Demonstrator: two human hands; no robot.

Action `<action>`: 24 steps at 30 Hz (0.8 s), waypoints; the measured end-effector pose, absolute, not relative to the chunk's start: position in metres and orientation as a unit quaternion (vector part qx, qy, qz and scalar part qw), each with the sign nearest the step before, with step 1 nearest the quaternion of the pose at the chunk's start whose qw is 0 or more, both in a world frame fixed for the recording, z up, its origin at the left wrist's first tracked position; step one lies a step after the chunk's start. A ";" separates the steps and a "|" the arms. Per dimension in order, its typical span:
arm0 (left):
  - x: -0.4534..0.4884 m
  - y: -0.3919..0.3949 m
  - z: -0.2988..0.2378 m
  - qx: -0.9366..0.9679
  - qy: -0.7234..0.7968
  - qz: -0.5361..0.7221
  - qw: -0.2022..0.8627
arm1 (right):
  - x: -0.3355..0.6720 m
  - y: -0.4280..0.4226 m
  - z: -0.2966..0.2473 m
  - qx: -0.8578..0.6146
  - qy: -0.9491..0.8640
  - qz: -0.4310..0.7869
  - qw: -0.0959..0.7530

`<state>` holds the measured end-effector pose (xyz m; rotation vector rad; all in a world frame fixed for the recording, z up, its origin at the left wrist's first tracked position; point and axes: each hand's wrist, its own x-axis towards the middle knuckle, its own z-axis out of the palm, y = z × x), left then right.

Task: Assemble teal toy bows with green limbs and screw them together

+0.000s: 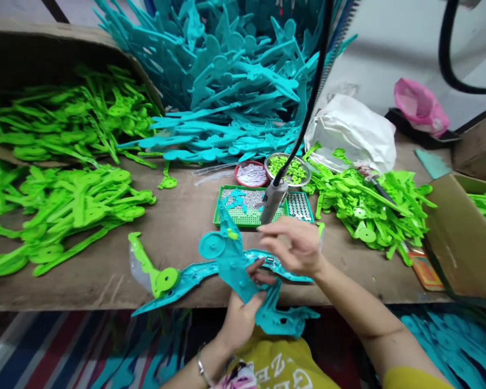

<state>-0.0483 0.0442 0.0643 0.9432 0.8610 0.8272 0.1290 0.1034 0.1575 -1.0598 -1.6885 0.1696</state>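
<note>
On bench, left: green heap. Centre back: teal pile. Front edge: left hand clamps teal part; right hand just above, fingers loosely spread. Behind: tray, hanging screwdriver. Right: white bag, carton.

Teal plastic part, tilted, above table edge

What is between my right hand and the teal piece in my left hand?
Nothing visible. The right hand hovers open just above the teal piece that the left hand grips; the hanging screwdriver sits beyond it.
</note>
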 end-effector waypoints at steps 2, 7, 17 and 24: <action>-0.057 0.050 0.070 0.370 0.402 0.376 0.749 | 0.166 0.124 0.159 -0.550 -0.615 0.030 0.564; -0.072 0.064 0.090 0.286 0.414 0.390 0.771 | 0.269 0.221 0.137 -0.751 -0.604 -0.018 0.266; -0.081 0.090 0.095 0.225 0.440 0.460 0.738 | 0.291 0.310 0.098 -0.756 -0.644 0.018 0.118; -0.080 0.106 0.094 0.223 0.468 0.505 0.690 | 0.300 0.312 0.097 -0.766 -0.637 0.018 0.082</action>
